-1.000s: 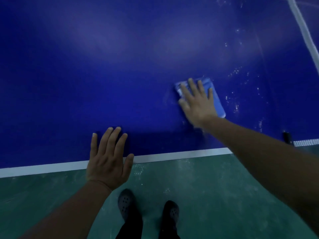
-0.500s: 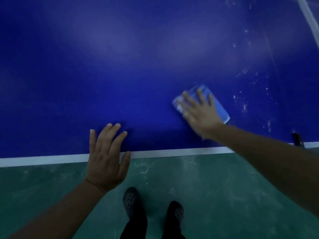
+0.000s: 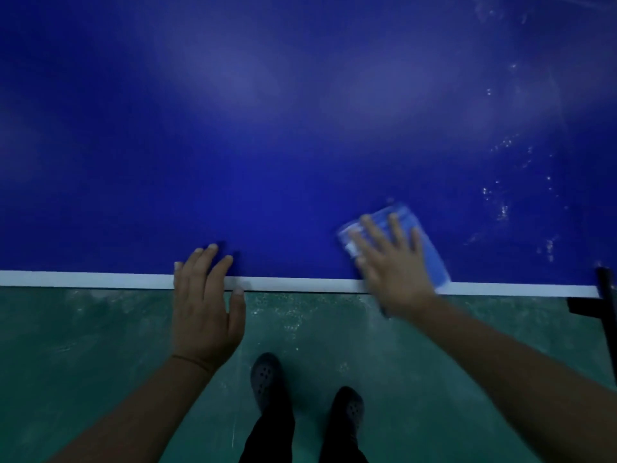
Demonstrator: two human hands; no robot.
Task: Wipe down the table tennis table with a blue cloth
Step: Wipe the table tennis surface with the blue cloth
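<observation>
I see both forearms bare with no sleeves, a thin dark band [image 3: 190, 360] round the left wrist, black trousers [image 3: 272, 436] below, and dark perforated clogs [image 3: 266, 375] on both feet.

The right hand [image 3: 394, 262] is lying flat on the cloth [image 3: 424, 242] at the bench's [image 3: 267, 128] near edge, right of centre. The left hand [image 3: 203, 302] is resting over that edge, to the left. Two shoes [image 3: 267, 375] are standing on the floor [image 3: 83, 345] nearer.
</observation>
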